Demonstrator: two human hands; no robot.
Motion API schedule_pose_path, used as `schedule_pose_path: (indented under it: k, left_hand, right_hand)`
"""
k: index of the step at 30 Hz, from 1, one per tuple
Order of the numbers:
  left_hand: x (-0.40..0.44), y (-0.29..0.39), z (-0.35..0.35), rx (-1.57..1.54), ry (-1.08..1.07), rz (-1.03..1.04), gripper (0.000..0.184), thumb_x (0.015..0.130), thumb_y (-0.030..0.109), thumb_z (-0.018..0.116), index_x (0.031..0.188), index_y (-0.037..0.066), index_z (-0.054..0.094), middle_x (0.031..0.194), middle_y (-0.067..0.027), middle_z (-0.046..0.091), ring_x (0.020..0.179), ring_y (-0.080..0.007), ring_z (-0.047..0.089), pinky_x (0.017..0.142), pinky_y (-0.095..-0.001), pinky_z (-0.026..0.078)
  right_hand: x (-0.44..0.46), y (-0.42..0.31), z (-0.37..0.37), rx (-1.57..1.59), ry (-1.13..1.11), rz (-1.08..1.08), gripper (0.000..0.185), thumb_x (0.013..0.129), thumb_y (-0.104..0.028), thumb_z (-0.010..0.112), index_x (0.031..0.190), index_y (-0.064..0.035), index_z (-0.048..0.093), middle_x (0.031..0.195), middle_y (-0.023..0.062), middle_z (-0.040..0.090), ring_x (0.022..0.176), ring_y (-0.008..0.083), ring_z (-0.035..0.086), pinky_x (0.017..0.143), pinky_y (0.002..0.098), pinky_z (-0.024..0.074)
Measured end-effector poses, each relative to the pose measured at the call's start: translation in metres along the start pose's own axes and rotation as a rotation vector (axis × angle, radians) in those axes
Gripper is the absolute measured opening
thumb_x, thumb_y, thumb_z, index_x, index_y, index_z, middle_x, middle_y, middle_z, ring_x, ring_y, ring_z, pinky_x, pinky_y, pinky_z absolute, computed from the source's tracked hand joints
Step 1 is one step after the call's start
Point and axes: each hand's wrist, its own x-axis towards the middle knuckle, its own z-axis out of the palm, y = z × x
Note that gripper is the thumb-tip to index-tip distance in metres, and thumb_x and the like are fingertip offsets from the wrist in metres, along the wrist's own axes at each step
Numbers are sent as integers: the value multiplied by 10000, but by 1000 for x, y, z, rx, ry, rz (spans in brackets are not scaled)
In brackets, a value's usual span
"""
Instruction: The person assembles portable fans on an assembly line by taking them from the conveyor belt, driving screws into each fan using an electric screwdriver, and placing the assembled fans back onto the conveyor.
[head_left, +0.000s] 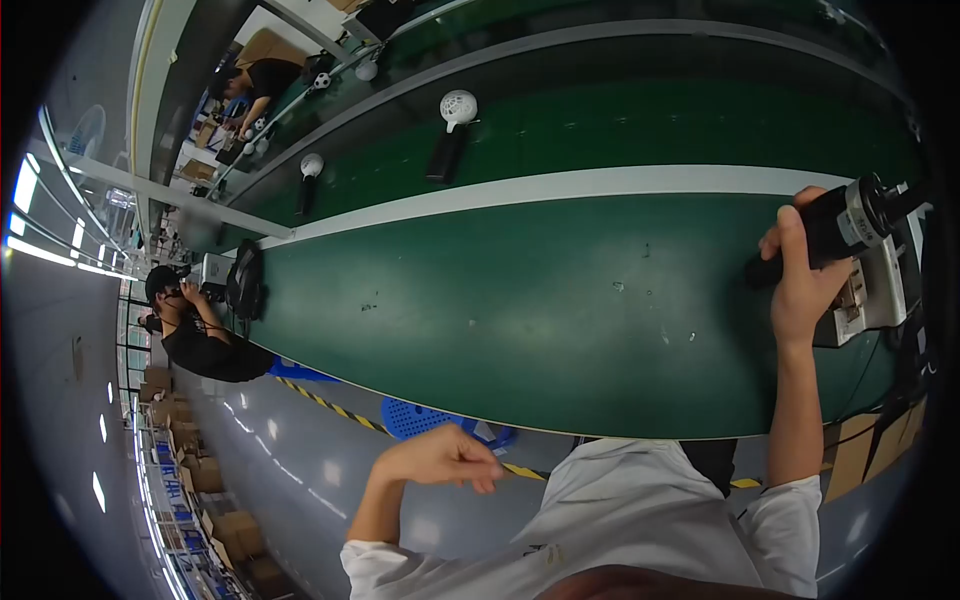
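At the right end of the green bench [520,300], my right hand [805,285] is wrapped round a black cylindrical tool [845,225] with a pale label on its body. The tool lies tilted, and its far end reaches towards the right edge of the view. Just below it stands a white and metal fixture [875,295], partly hidden by my hand and the tool. My left hand [445,458] hovers by the bench's front edge with its fingers curled in, and I see nothing in them.
Behind a white rail [560,185], a green conveyor belt [600,125] carries white-headed devices with black handles [446,150]. A person [215,335] works at the bench's left end, another [262,85] beyond the belt. A blue stool [410,415] and cardboard boxes [870,455] stand below.
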Motion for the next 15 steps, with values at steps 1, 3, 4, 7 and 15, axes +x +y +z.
schedule_pose_path:
  k: [1,3,4,7,15]
  left_hand:
    - [-4,23,-14,7,166,139,313,1032,146,518,1279,-1,641,943,-102,754,812,-155,719,701,-280,567]
    - [4,67,-55,72,534,350,371,1033,80,425,1367,14,574,1041,-121,734,849,-163,710,751,-300,561]
    - [19,78,-92,205,699,559,412,1015,32,383,1398,9,533,1123,-134,709,934,-176,693,828,-318,543]
    - [90,112,-215,690,1437,623,457,1016,273,501,1373,-11,528,1238,-186,647,1070,-305,649,947,-412,501]
    - [190,100,-346,918,1700,-62,585,993,533,482,1285,34,572,1148,-280,653,1082,-463,628,899,-545,517]
  right_hand:
    - [1,1,-3,-5,0,4,166,956,-79,643,1086,-11,565,700,17,545,587,94,525,571,254,441]
    - [3,4,-9,18,8,15,169,954,-79,644,1085,-8,563,705,17,544,588,92,528,569,254,446]
    - [5,5,-10,32,17,32,171,952,-78,644,1083,-5,561,709,18,544,589,90,530,567,255,450]
    - [7,5,-12,62,27,51,182,947,-78,649,1087,-5,558,729,21,551,595,88,538,564,254,462]
    - [6,2,-9,70,28,144,254,856,-101,780,1015,10,617,698,-44,606,607,28,527,564,208,434]
